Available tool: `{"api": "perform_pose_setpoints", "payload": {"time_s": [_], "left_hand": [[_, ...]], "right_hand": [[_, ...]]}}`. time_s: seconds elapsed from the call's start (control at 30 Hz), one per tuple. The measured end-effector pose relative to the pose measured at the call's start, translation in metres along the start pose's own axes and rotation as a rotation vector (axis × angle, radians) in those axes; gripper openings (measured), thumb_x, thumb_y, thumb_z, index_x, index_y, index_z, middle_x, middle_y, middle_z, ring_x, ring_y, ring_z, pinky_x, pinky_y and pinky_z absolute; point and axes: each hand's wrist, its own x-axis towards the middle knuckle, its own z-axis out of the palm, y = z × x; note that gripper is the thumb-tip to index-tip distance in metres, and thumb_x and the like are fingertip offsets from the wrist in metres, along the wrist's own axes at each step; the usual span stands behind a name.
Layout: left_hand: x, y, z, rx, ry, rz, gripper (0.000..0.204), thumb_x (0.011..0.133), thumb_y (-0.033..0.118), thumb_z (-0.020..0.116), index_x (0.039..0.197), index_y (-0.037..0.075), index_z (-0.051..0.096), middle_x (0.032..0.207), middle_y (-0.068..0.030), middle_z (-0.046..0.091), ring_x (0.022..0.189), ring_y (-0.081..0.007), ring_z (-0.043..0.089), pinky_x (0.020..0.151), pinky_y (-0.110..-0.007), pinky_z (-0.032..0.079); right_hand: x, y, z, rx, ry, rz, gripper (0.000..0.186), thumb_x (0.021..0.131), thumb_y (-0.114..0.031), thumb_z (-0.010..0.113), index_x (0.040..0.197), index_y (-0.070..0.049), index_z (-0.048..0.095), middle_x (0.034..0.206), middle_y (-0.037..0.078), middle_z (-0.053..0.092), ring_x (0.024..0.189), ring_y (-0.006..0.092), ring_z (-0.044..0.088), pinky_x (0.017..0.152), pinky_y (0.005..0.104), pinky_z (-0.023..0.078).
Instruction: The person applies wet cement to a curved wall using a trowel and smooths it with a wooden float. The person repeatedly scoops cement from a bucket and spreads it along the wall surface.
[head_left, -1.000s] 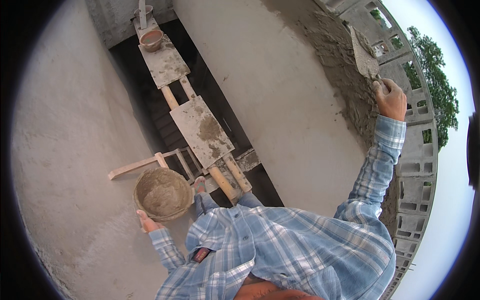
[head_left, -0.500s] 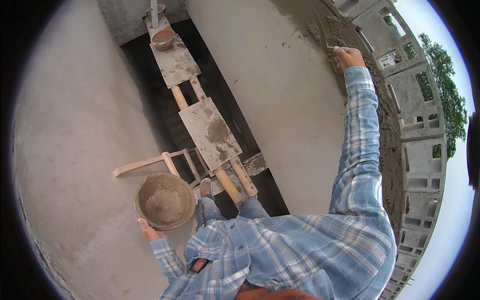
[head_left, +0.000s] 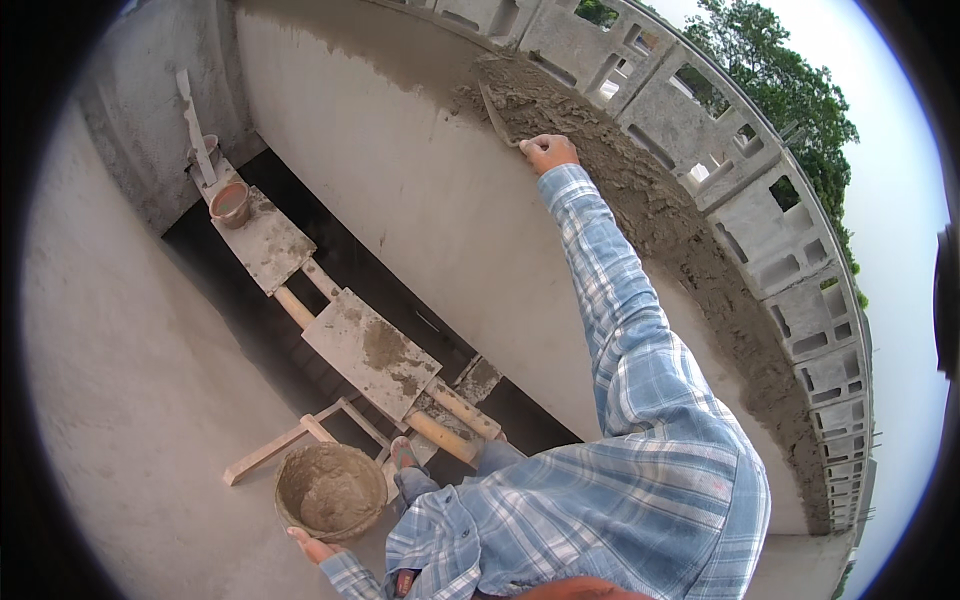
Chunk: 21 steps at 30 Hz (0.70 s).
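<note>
My right hand (head_left: 551, 153) is closed round the handle of a trowel (head_left: 494, 114). The trowel's blade lies against the wall at the end of a band of rough wet mortar (head_left: 650, 225). Low on the left, my left hand (head_left: 313, 546) grips the near side of a round basin (head_left: 281, 508). Grey-brown mortar (head_left: 335, 488) fills much of this basin, and the fingers under it are partly hidden.
Boards (head_left: 352, 345) on wooden poles (head_left: 437, 432) span a dark gap between two plastered walls. A reddish bucket (head_left: 230, 204) and a straight wooden strip (head_left: 193, 120) stand at the far end. Pierced concrete blocks (head_left: 745, 230) top the right wall. A wooden frame (head_left: 270, 455) is beside the basin.
My view has turned to the right. The trowel in my right hand is at the far end of the rough mortar band. My left hand still holds the basin.
</note>
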Motion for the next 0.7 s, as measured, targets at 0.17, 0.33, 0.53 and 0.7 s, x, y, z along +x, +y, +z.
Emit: {"api": "perform_pose_setpoints", "payload": {"time_s": [0.17,0.33,0.53,0.7], "left_hand": [[-0.005,0.01,0.04,0.008,-0.044,0.015,0.085,0.097,0.062,0.048,0.15,-0.002,0.033,0.152,-0.0229,0.039,0.134,-0.0376,0.046,0.111,-0.049,0.041],[-0.021,0.028,0.077,0.182,0.051,0.13,0.09,0.095,0.063,0.053,0.152,-0.003,0.03,0.156,-0.0224,0.033,0.141,-0.0356,0.037,0.116,-0.048,0.033],[-0.019,0.027,0.091,0.167,0.01,0.112,0.085,0.097,0.058,0.052,0.152,-0.004,0.03,0.155,-0.0224,0.034,0.141,-0.0345,0.037,0.117,-0.047,0.031],[-0.03,0.032,0.091,0.01,-0.096,0.094,0.076,0.101,0.052,0.049,0.149,-0.004,0.033,0.15,-0.0217,0.041,0.133,-0.0347,0.047,0.111,-0.047,0.042]], "right_hand": [[-0.045,0.008,-0.069,-0.006,0.078,-0.074,0.035,0.088,-0.032,0.071,0.099,0.0,0.075,0.077,0.01,0.071,0.063,0.0172,0.067,0.065,0.0339,0.054],[-0.1,-0.01,-0.127,-0.196,0.135,-0.042,0.033,0.085,-0.033,0.07,0.098,-0.003,0.076,0.092,0.019,0.073,0.091,0.0348,0.07,0.085,0.0416,0.053],[-0.157,-0.062,-0.183,-0.672,0.377,-0.285,0.035,0.085,-0.033,0.071,0.104,-0.004,0.075,0.097,0.019,0.073,0.093,0.0354,0.07,0.085,0.0414,0.053],[-0.156,-0.13,-0.168,-0.173,-0.015,-0.426,0.034,0.088,-0.029,0.072,0.099,0.002,0.072,0.088,0.012,0.073,0.079,0.0255,0.069,0.074,0.0356,0.052]]}}
